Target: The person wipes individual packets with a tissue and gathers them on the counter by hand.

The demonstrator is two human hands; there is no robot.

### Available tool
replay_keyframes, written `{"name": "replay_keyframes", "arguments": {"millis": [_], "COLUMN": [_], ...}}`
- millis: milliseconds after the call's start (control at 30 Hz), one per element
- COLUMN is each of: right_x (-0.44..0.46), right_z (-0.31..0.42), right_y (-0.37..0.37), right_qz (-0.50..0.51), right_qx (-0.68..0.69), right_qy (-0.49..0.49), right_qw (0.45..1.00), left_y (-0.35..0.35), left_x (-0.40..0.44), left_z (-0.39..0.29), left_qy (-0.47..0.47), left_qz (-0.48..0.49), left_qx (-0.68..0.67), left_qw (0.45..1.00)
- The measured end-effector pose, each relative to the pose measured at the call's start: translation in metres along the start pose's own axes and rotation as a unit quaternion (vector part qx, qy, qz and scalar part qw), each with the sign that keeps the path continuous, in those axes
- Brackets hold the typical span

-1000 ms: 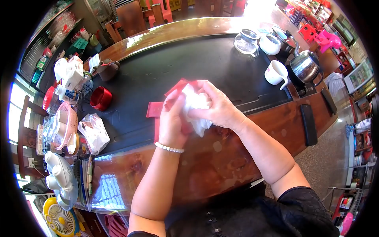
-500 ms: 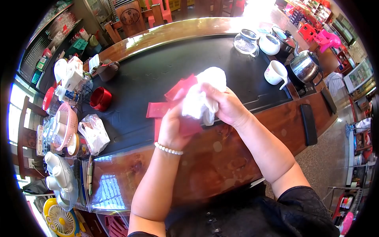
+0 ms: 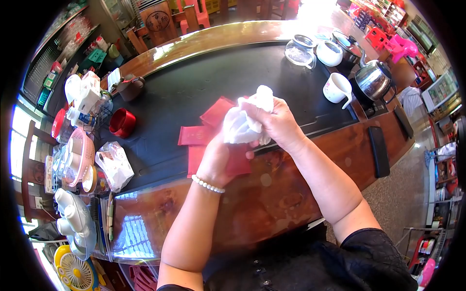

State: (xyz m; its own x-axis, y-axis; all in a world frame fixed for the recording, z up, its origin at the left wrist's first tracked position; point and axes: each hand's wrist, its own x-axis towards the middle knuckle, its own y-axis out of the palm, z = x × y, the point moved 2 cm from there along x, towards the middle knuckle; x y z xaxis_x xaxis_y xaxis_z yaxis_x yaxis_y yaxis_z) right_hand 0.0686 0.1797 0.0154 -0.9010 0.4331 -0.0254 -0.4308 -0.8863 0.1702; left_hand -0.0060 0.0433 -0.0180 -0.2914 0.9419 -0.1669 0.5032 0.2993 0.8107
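Note:
A crumpled white cloth is bunched between my two hands above the table's front edge. My right hand grips it from the right, the thumb pressed over its top, and a wad of cloth sticks up past the fingers. From the left and below, my left hand holds the same cloth; most of its fingers are hidden behind it. A beaded bracelet circles the left wrist. Under and beyond my hands lie several flat red envelopes, partly covered by the left hand.
At left stand a red cup, a white plastic bag and a pink basket. At right are a glass pot, a white mug, a steel kettle and a black phone-like slab.
The cloth has been squeezed into a smaller bundle, its top wad narrower. The right hand has turned slightly; the left has shifted slightly. The envelopes have stayed put.

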Motion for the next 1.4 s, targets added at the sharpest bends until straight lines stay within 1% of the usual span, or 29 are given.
{"name": "replay_keyframes", "arguments": {"millis": [67,100,167,233,267,333,367,433,467,567,600,633,667,700,733,767,800,833,933,1067,1133,1167,1233,1267,1367,1400], "right_x": [0.005,0.008,0.01,0.009,0.011,0.02,0.019,0.017,0.014,0.013,0.012,0.003,-0.002,-0.005,-0.008,-0.009,-0.012,-0.016,-0.017,-0.015,-0.012,-0.009,-0.004,-0.002,0.0,0.002], "right_z": [-0.01,-0.014,-0.02,-0.02,-0.024,-0.028,-0.03,-0.021,-0.016,-0.014,-0.013,-0.007,-0.003,-0.001,-0.002,-0.003,-0.002,0.002,0.006,-0.001,0.0,0.0,0.0,0.0,-0.005,-0.008], "right_y": [-0.001,-0.002,-0.001,-0.002,-0.006,-0.015,-0.024,-0.026,-0.023,-0.015,-0.004,0.001,0.005,0.009,0.015,0.017,0.021,0.025,0.023,0.027,0.026,0.022,0.014,0.011,0.005,0.005], "right_qz": [-0.014,-0.022,-0.037,-0.098,-0.128,-0.204,-0.208,-0.216,-0.217,-0.213,-0.149,-0.127,-0.098,-0.066,-0.036,-0.008,0.015,0.037,0.116,0.031,-0.023,-0.05,-0.104,-0.121,-0.131,-0.134], "right_qx": [-0.057,-0.113,-0.22,-0.204,-0.184,-0.174,-0.083,0.061,0.106,0.027,0.058,-0.049,-0.188,-0.322,-0.332,-0.386,-0.372,-0.358,-0.328,-0.363,-0.394,-0.404,-0.422,-0.425,-0.406,-0.395], "right_qy": [-0.051,-0.121,-0.257,-0.231,-0.211,-0.192,-0.118,-0.078,-0.078,-0.137,-0.193,-0.179,-0.248,-0.311,-0.341,-0.349,-0.333,-0.316,-0.212,-0.342,-0.39,-0.395,-0.403,-0.421,-0.354,-0.35], "right_qw": [0.997,0.986,0.94,0.946,0.951,0.944,0.967,0.971,0.967,0.967,0.968,0.974,0.945,0.892,0.879,0.854,0.867,0.878,0.913,0.866,0.832,0.824,0.805,0.792,0.833,0.839], "left_y": [0.0,0.001,-0.002,-0.006,-0.007,-0.001,0.0,0.002,-0.001,-0.002,-0.001,0.001,0.002,0.002,0.002,0.0,-0.001,-0.005,-0.011,-0.018,-0.01,-0.007,-0.001,0.003,0.005,0.004], "left_x": [0.0,-0.001,-0.001,0.0,0.0,-0.002,-0.003,-0.003,-0.001,0.0,-0.001,-0.001,-0.002,-0.001,0.0,0.001,0.0,0.001,0.0,0.004,0.004,0.003,0.002,-0.001,-0.001,-0.001], "left_z": [-0.001,-0.001,-0.002,-0.001,-0.001,-0.006,-0.007,-0.008,-0.006,-0.004,-0.004,-0.004,-0.004,-0.003,-0.003,-0.002,-0.004,-0.003,-0.003,-0.003,0.0,0.003,0.005,0.004,0.002,0.002], "left_qy": [-0.004,-0.007,-0.002,0.015,0.019,0.027,0.029,0.035,0.038,0.048,0.054,0.059,0.065,0.069,0.074,0.079,0.093,0.088,0.076,0.103,0.1,0.098,0.077,0.072,0.073,0.076], "left_qz": [-0.007,-0.016,-0.016,-0.002,-0.013,-0.035,-0.035,-0.035,-0.032,-0.046,-0.061,-0.077,-0.092,-0.088,-0.084,-0.08,-0.074,-0.076,-0.065,-0.075,-0.109,-0.125,-0.088,-0.087,-0.08,-0.076], "left_qx": [0.012,0.021,0.028,0.026,0.018,0.0,-0.007,-0.022,-0.011,0.05,0.051,0.052,0.054,0.024,-0.006,-0.036,-0.031,-0.04,-0.074,-0.028,0.022,0.046,0.1,0.084,0.009,-0.021], "left_qw": [1.0,1.0,0.999,1.0,1.0,0.999,0.999,0.999,0.999,0.997,0.995,0.994,0.992,0.993,0.994,0.993,0.992,0.992,0.992,0.991,0.989,0.986,0.988,0.99,0.994,0.994]}}
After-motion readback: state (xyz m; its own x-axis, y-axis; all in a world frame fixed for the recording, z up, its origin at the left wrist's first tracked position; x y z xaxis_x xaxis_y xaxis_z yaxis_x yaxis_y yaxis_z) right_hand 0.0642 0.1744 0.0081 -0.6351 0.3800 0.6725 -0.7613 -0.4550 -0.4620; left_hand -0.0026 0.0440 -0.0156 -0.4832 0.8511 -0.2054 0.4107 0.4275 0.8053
